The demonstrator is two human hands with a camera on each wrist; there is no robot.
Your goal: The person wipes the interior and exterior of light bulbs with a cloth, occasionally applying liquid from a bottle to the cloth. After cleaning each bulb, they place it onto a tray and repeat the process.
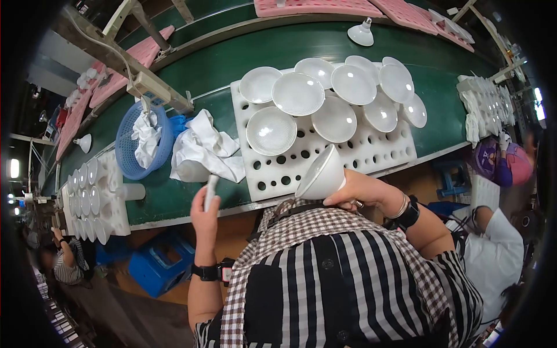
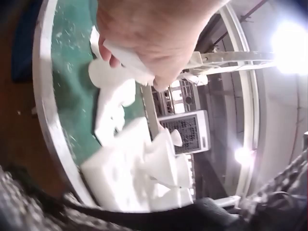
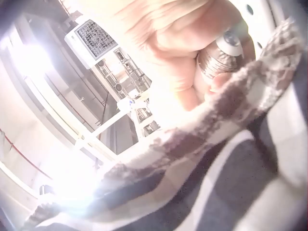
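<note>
My right hand (image 1: 362, 188) grips a white reflector bulb (image 1: 322, 174) by its neck, close against the apron, with the wide face turned to the left. The bulb's metal screw base (image 3: 216, 62) shows between the fingers in the right wrist view. A small, flat white piece (image 1: 211, 191) is pinched between the thumb and fingers of my left hand (image 1: 205, 217), raised near the table's front edge; its kind I cannot tell. Behind that hand lie a crumpled white cloth (image 1: 203, 139) and a round white container (image 1: 192, 171).
Several reflector bulbs (image 1: 299, 93) stand face up in a holed white foam board (image 1: 252, 174). Left of it are a blue basket (image 1: 125, 165) with cloth inside and another foam rack (image 1: 119, 214) of bulbs. One bulb (image 1: 361, 33) stands farther back. Blue stools (image 1: 159, 267) sit below the table.
</note>
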